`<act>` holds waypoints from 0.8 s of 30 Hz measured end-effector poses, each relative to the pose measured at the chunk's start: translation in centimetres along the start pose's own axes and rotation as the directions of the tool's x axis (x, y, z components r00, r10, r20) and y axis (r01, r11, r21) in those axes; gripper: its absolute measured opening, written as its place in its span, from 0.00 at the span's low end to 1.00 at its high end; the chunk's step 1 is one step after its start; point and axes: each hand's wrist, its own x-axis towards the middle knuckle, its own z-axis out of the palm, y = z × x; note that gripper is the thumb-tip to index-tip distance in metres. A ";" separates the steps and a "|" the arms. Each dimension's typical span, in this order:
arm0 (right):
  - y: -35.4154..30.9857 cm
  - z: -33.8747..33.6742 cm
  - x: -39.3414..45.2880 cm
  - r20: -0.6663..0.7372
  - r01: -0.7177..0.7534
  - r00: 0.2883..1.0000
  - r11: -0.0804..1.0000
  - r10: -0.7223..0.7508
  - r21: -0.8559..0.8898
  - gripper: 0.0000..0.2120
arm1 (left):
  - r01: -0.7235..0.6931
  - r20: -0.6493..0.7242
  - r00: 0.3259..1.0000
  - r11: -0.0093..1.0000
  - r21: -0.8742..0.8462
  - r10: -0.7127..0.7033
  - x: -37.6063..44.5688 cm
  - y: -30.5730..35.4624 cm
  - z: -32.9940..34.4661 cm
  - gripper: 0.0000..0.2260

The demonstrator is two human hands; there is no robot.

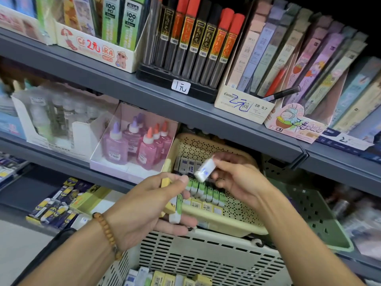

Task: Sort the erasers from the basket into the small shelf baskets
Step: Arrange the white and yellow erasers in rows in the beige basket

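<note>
Right now we pinch a white eraser point(204, 169) in our right hand point(237, 180) just above the cream shelf basket point(233, 226), likely choosing its row. Left hand point(148, 205) grips spare erasers point(175, 209) beside that basket. Below it, the big slotted basket point(195, 254) holds more. Above it, tags read "1元", "2B 0.7".

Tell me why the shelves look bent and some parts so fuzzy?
Head view: the wide lens bows the grey shelf edge; the left edge and the right edge beyond the green basket smear with blur; the white eraser in the right hand is slightly motion-blurred; the top right corner falls dark; the left hand is evenly lit.
</note>
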 end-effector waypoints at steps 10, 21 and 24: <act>2.6 -4.5 8.4 -0.357 -0.237 0.934 0.712 -0.021 -0.661 0.08 | -0.041 0.011 0.999 0.980 -0.192 0.044 0.5 0.0 -0.8 0.17; 1.0 -0.3 3.5 -0.085 0.063 0.989 0.872 -0.119 -0.485 0.09 | -0.067 0.030 0.997 0.969 -0.238 0.077 0.8 -0.2 -1.0 0.18; -0.2 1.8 -0.2 0.221 0.138 0.973 0.944 -0.072 -0.299 0.12 | -0.067 0.042 0.996 0.965 -0.254 0.080 0.9 -0.1 -0.9 0.15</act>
